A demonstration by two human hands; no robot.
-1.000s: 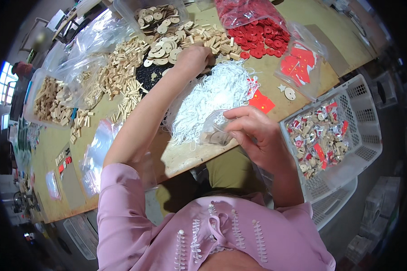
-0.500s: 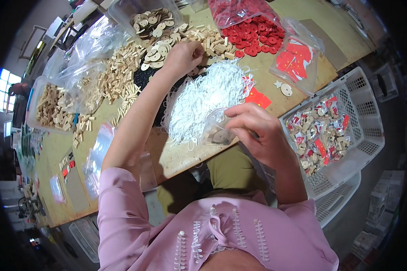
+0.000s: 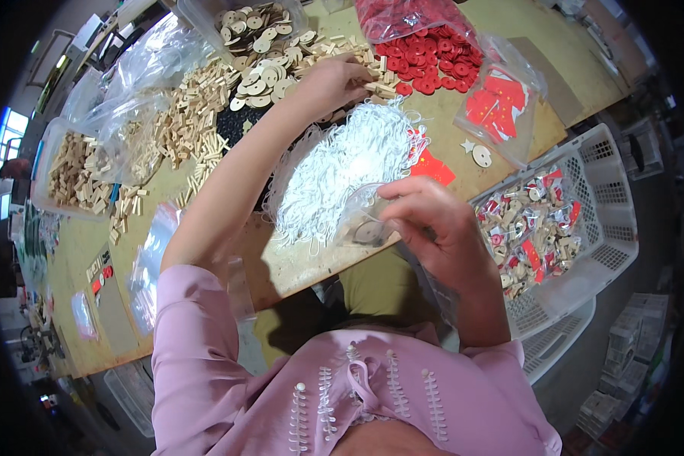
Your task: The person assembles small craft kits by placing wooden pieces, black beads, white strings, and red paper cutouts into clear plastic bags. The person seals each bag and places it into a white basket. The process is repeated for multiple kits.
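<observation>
My right hand (image 3: 437,224) pinches the rim of a small clear plastic bag (image 3: 355,214) over the table's front edge. A round wooden disc (image 3: 368,232) shows through the plastic, with other small pieces too blurred to name. Farther off, my left hand (image 3: 338,85) is at the heap of small wooden blocks (image 3: 384,85), fingers bent down and together. Whatever its fingertips hold is hidden. Between the hands lies a big tangle of white string loops (image 3: 342,167). Wooden discs with holes (image 3: 267,82) are piled left of my left hand, beside small black pieces (image 3: 235,123).
Red discs (image 3: 429,61) spill from a bag at the back. Red paper flags (image 3: 498,102) lie in a bag at right. A white plastic basket (image 3: 615,201) of filled bags stands beside the table. Flat clear bags (image 3: 156,243) and a tub of wooden blocks (image 3: 45,178) are at left.
My left hand has moved right and slightly away, from beside the wooden discs to the wooden blocks. My right hand stays in place with the bag.
</observation>
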